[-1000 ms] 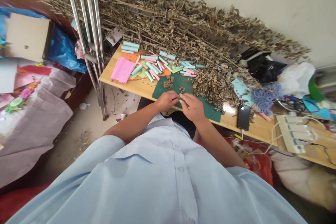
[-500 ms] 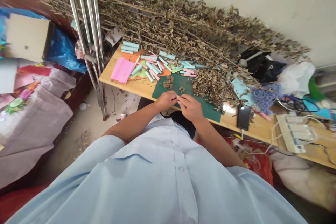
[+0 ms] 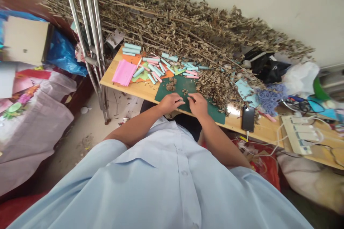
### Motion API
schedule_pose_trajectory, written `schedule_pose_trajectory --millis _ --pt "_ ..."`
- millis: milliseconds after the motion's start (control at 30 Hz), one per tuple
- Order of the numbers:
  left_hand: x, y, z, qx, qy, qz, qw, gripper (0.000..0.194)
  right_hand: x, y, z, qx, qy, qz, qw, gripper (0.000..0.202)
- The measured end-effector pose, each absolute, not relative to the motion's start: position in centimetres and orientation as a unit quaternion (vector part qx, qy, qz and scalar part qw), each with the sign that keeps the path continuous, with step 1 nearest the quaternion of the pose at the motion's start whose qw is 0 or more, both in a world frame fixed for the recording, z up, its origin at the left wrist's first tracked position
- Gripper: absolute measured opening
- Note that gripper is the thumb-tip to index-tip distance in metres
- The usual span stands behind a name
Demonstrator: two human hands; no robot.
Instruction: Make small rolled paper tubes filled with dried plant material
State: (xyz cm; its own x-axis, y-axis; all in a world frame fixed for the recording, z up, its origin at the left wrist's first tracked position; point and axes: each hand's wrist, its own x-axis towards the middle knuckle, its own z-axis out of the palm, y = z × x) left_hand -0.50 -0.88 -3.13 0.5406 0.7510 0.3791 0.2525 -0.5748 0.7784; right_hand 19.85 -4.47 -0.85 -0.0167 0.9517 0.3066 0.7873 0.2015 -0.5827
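My left hand (image 3: 170, 103) is closed at the near edge of the green cutting mat (image 3: 216, 113), its thumb and fingers pinched together; what they hold, if anything, is too small to make out. A short gap to the right, my right hand (image 3: 199, 105) has its fingers curled, with the tips beside a small clump of dried crumbs (image 3: 185, 91). Whether a bit is pinched there I cannot make out. A larger clump of brown crumbs (image 3: 171, 84) lies beyond my left hand. Dry leaves (image 3: 213, 87) are heaped on the mat's right part.
Blue and pink paper rolls (image 3: 154, 69) and a pink sheet (image 3: 124, 72) lie on the wooden table (image 3: 107, 78). Long dried stalks (image 3: 161, 18) cover the back. To the right are a phone (image 3: 248, 118) and a power strip (image 3: 297, 136). Metal crutches (image 3: 86, 25) lean at left.
My hands were together with fingertips touching; now they are apart. The right hand has moved slightly right, its fingertips towards the small clump. The left hand has stayed nearly in place.
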Motion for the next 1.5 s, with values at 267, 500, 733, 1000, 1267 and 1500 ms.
schedule_pose_trajectory --millis 267,500,733,1000,1267,1500 --pt "-0.5 -0.8 -3.3 0.812 0.320 0.359 0.332 0.034 18.8 -2.8 -1.5 -0.611 -0.758 0.076 0.214 0.022" --pt "-0.5 -0.9 -3.1 0.808 0.321 0.358 0.340 0.034 18.5 -3.1 -0.4 -0.604 -0.744 0.112 0.263 0.020" --pt "-0.7 -0.9 -3.0 0.807 0.302 0.361 0.356 0.031 17.7 -5.1 3.5 -0.551 -0.718 0.220 0.363 0.016" --pt "-0.8 -0.9 -2.9 0.811 0.294 0.364 0.350 0.026 17.4 -6.0 4.0 -0.521 -0.788 0.171 0.280 0.026" --pt "-0.7 -1.0 -2.9 0.809 0.305 0.353 0.358 0.021 17.5 -6.9 4.1 -0.518 -0.820 0.112 0.215 0.031" --pt "-0.7 -1.0 -3.0 0.807 0.302 0.364 0.353 0.022 17.3 -6.8 4.6 -0.508 -0.829 0.079 0.218 0.027"
